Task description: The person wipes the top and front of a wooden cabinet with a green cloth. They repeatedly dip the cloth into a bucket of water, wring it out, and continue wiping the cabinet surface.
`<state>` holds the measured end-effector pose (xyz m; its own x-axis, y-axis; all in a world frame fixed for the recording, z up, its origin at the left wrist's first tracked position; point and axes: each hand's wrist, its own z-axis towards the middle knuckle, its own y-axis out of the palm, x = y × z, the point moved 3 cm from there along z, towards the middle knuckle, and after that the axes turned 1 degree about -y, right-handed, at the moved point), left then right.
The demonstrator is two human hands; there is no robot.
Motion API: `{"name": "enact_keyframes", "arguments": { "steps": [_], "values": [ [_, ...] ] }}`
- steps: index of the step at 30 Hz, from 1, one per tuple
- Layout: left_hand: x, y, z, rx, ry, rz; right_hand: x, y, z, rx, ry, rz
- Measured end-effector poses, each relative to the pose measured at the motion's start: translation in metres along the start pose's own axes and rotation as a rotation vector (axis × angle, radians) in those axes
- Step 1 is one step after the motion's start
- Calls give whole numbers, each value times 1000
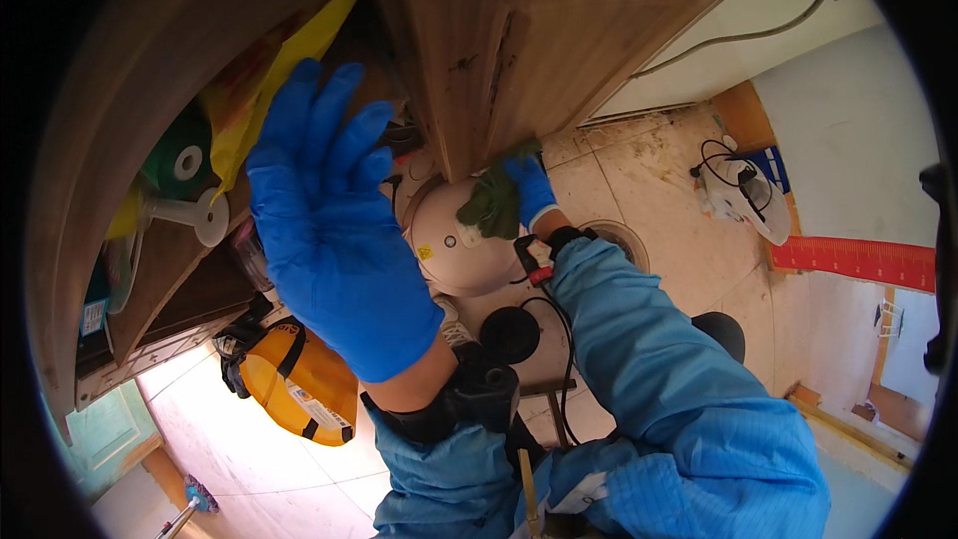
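Note:
My left hand (329, 240), in a blue glove, is raised palm up beside the open shelf, its fingers apart and slightly curled, with nothing in it. A yellow plastic bag (289, 70) hangs behind its fingertips. Lower down, my right hand (529, 185), gloved in blue too, is closed on a dark green cloth (491, 204) at the bottom edge of the wooden cabinet door (559, 30). Part of the cloth lies over a rounded, cream-white object (469, 260) with a small yellow sticker; its kind I cannot make out. The right fingertips are partly hidden.
Spools, a green one (180, 155) and a white one (210, 218), sit on the shelf at left. An orange-yellow bag (299, 384) lies on the tiled floor. At right are a white cap-like thing (743, 195) with a black cord and a red ruler strip (858, 262).

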<state>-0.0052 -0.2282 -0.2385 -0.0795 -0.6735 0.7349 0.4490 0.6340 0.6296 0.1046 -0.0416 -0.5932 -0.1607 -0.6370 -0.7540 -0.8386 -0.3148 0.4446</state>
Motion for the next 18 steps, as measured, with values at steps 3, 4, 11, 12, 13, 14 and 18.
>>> {"name": "enact_keyframes", "arguments": {
  "steps": [3, 4, 11, 12, 13, 14, 18],
  "values": [
    [13, -3, -1, 3, -9, -9, 15, 21, -18, -49, 57, 4],
    [20, -3, -1, -24, -10, -54, 19, 29, -24, -78, 81, 27],
    [55, 0, -9, 46, 31, -36, -8, 64, -50, -174, 174, 13],
    [59, 1, -10, 71, 30, -29, -17, 68, -55, -236, 156, 19],
    [62, 2, -11, 84, 36, -22, -26, 71, -60, -249, 155, 11],
    [66, 3, -12, 97, 42, -16, -36, 73, -65, -232, 166, -4],
    [75, 5, -14, 128, 32, -10, -94, 92, -85, -260, -44, -323]
  ]
}}
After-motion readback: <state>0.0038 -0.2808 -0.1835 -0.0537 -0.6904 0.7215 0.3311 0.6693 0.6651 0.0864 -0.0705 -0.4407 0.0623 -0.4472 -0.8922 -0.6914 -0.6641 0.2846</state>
